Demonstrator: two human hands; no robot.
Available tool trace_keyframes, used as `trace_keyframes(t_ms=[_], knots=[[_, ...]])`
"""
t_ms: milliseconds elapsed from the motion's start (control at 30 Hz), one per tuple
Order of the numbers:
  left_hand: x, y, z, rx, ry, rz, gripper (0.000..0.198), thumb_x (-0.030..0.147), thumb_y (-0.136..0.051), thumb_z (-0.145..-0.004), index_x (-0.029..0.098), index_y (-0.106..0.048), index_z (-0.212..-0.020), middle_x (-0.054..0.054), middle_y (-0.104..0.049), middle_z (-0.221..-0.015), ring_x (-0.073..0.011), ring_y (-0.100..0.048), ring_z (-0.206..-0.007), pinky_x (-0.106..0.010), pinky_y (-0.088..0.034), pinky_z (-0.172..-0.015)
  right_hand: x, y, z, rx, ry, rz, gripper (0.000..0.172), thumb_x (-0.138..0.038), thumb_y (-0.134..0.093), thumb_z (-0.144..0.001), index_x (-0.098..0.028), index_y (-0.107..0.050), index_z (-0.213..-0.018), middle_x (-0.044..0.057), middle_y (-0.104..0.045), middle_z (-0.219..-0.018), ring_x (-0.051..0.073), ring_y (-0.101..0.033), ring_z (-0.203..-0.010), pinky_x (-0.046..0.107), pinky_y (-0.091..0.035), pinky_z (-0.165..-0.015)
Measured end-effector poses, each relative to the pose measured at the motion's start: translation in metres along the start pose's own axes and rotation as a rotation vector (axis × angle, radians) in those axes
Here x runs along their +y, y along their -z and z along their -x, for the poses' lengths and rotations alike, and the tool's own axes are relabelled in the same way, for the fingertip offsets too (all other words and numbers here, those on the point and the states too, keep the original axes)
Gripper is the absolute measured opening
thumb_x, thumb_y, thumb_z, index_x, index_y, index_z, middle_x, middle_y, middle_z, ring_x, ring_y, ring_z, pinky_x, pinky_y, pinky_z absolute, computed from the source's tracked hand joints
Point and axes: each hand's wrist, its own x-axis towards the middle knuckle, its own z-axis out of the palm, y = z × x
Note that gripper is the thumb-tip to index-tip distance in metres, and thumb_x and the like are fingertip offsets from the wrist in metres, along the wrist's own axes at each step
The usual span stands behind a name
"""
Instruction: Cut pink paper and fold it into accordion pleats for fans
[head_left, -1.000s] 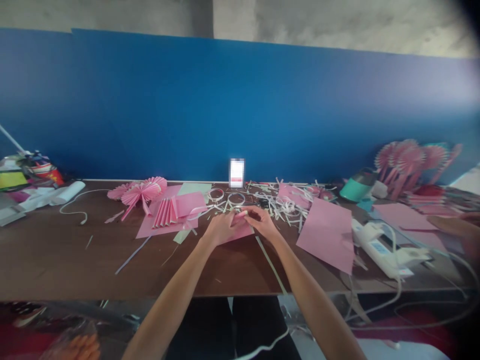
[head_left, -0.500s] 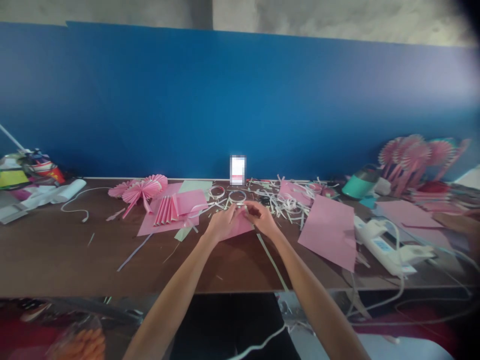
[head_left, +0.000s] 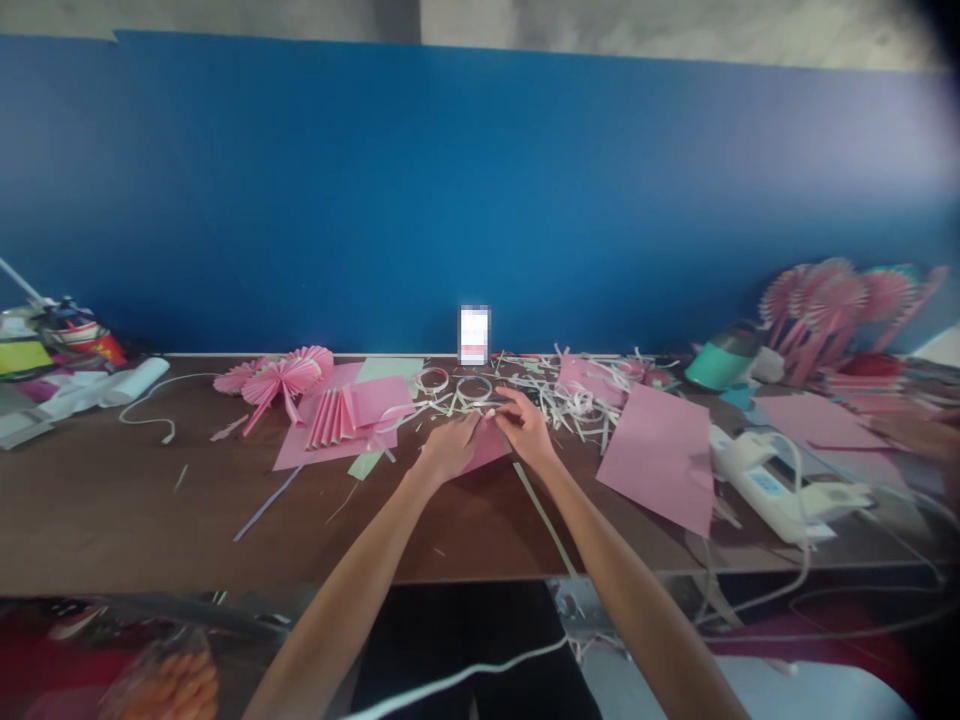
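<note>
Both hands meet over a piece of pink paper (head_left: 487, 448) in the middle of the table. My left hand (head_left: 448, 448) has its fingers closed at the paper's left side, partly covering it. At the upper right edge, my right hand (head_left: 527, 432) pinches the paper between thumb and fingers, with the index finger raised. A small pale bit shows by the fingertips, too small to name. Just beyond the hands lie two tape rolls, one (head_left: 474, 388) directly ahead and another (head_left: 432, 381) to its left.
Pleated pink fans (head_left: 281, 382) and a folded strip (head_left: 331, 415) lie left. White paper scraps (head_left: 577, 405) are heaped behind my right hand. Rightward are a pink sheet (head_left: 660, 455), a white power strip (head_left: 772, 490) with cables, and another person's hand (head_left: 926, 435). A lit phone (head_left: 474, 335) leans on the blue panel.
My right index finger has lifted away from the paper, and the fingertips have separated slightly. The left hand has stayed nearly in place. The view has tilted a little.
</note>
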Motion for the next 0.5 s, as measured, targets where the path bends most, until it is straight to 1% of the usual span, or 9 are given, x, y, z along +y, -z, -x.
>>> trace_keyframes(t_ms=[67,167,333,400,500], knots=[[0.001,-0.001,0.000,-0.015,0.031,-0.039,0.048,0.046,-0.013,-0.095,0.021,-0.051,-0.112,-0.008,-0.065,-0.096,-0.0219,-0.063,-0.086,-0.030,-0.044,-0.074,0.000,-0.001,0.000,-0.016,-0.018,-0.022,0.042,-0.028,-0.055,-0.080,-0.021,-0.050,-0.121,0.004,-0.066,-0.083,0.017,-0.061,-0.077,0.029,-0.048,-0.068],[0.002,-0.002,-0.002,-0.005,0.084,-0.069,0.050,0.046,-0.012,-0.095,0.020,-0.051,-0.111,-0.009,-0.066,-0.096,-0.0229,-0.063,-0.086,-0.032,-0.044,-0.074,0.001,-0.002,0.001,-0.059,-0.049,-0.060,0.040,-0.031,-0.054,-0.082,-0.021,-0.051,-0.120,0.005,-0.066,-0.085,0.016,-0.061,-0.076,0.028,-0.048,-0.065],[0.001,-0.001,-0.002,0.034,0.145,-0.070,0.049,0.047,-0.014,-0.095,0.021,-0.053,-0.107,-0.009,-0.066,-0.097,-0.0231,-0.063,-0.089,-0.031,-0.044,-0.075,0.009,-0.007,0.000,-0.070,-0.030,-0.052,0.041,-0.032,-0.059,-0.079,-0.020,-0.053,-0.117,0.006,-0.067,-0.090,0.017,-0.062,-0.079,0.030,-0.049,-0.071],[0.001,-0.001,-0.001,0.044,0.160,-0.061,0.046,0.046,-0.016,-0.095,0.022,-0.050,-0.113,-0.009,-0.066,-0.097,-0.0232,-0.063,-0.089,-0.031,-0.043,-0.075,0.011,-0.008,-0.001,-0.063,-0.040,-0.052,0.041,-0.033,-0.060,-0.079,-0.020,-0.053,-0.117,0.005,-0.067,-0.087,0.017,-0.063,-0.078,0.031,-0.049,-0.072],[0.002,-0.002,0.000,0.075,0.117,-0.034,0.042,0.041,-0.018,-0.096,0.025,-0.040,-0.128,-0.008,-0.063,-0.105,-0.0227,-0.062,-0.091,-0.031,-0.043,-0.075,0.010,-0.009,-0.001,-0.038,-0.060,-0.054,0.040,-0.033,-0.060,-0.079,-0.020,-0.053,-0.116,0.005,-0.067,-0.083,0.018,-0.063,-0.077,0.031,-0.050,-0.071]])
